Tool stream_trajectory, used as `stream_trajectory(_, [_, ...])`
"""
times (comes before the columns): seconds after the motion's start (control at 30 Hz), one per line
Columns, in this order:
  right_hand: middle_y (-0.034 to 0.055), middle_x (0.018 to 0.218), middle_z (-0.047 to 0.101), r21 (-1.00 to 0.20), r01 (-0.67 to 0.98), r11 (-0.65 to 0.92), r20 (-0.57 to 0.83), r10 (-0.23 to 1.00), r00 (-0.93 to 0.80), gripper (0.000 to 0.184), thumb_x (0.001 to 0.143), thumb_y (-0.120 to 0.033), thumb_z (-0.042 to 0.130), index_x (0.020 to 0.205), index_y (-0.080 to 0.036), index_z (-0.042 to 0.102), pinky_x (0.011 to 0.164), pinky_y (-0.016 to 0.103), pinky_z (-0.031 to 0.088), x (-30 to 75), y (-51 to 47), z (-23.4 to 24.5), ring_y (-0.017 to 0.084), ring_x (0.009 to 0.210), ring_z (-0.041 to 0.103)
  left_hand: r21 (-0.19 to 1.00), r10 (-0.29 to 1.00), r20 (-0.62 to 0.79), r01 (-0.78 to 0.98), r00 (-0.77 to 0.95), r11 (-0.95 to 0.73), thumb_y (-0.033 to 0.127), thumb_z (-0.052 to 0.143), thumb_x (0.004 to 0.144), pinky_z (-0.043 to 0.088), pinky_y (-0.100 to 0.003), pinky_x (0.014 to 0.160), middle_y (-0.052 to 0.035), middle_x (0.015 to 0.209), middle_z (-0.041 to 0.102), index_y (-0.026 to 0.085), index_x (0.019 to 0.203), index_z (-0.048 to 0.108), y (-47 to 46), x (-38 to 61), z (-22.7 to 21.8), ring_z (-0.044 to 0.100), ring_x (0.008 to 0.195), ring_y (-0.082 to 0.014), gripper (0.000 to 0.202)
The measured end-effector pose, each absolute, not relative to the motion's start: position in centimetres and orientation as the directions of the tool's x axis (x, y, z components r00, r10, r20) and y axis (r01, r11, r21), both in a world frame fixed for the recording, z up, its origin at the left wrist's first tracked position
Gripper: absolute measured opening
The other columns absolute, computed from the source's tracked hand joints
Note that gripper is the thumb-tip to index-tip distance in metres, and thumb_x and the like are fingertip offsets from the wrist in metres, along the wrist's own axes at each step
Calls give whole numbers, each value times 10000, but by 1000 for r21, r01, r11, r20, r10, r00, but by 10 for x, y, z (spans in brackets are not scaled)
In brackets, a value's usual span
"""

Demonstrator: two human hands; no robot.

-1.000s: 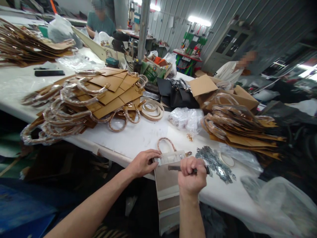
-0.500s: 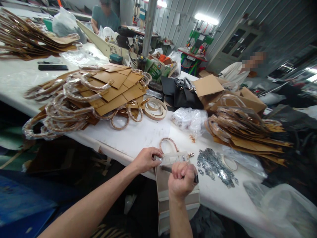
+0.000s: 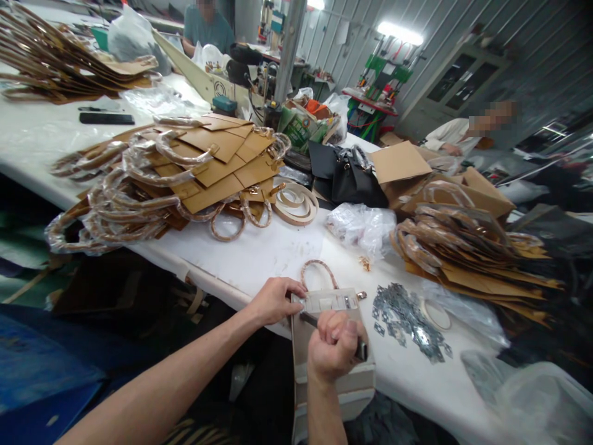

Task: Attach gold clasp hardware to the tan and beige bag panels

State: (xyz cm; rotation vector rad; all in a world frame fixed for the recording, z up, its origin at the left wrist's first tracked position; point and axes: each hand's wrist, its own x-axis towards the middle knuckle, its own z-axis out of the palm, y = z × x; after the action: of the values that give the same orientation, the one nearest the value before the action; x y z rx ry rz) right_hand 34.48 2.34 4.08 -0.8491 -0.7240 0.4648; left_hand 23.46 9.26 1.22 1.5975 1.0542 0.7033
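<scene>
A pale bag panel [image 3: 327,298] with a wrapped, curved handle [image 3: 319,264] lies over the table's front edge, its lower part hanging down toward me. My left hand [image 3: 277,301] is at the panel's upper left corner, thumb and forefinger closed on a small shiny piece [image 3: 301,303]. My right hand [image 3: 337,349] is a fist around a dark, narrow tool [image 3: 309,319]. One end of it points at my left fingertips, and a black end [image 3: 362,350] sticks out on the right; its exact kind is hidden. A small metal clasp [image 3: 361,295] sits by the panel's right edge.
Small metal plates [image 3: 407,318] lie heaped to the right, near gold-coloured bits [image 3: 365,264]. Brown bag pieces with wrapped handles [image 3: 222,154] are piled left, others [image 3: 467,253] right. Behind are tape rolls [image 3: 296,204], a black bag [image 3: 354,179] and a cardboard box [image 3: 403,164]. Two people are further back.
My right fist has lowered slightly and moved left, and the tool is tilted more steeply. My left hand keeps its place on the panel corner. The whole view has shifted a little.
</scene>
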Motion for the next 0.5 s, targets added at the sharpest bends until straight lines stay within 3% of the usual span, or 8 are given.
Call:
stream_trajectory(0.13, [-93,522,257,-807,-57,588,402,616,677,432,983,-295,577,630,-211,343,470,255,235,339,23,37,75,420,236,955,889,-77,289,451,-64,164,764,692,541,-275,831,-21,1057,812,201,914,829,95,233,12,733,915,-202,234])
stream_trajectory(0.5, [-83,541,350,-800,56,597,500,613,611,384,978,-290,613,655,-228,416,487,267,278,334,23,27,99,437,329,969,875,-42,233,483,-82,98,685,686,536,-286,987,-12,1090,811,222,932,834,97,228,7,732,1068,-216,313])
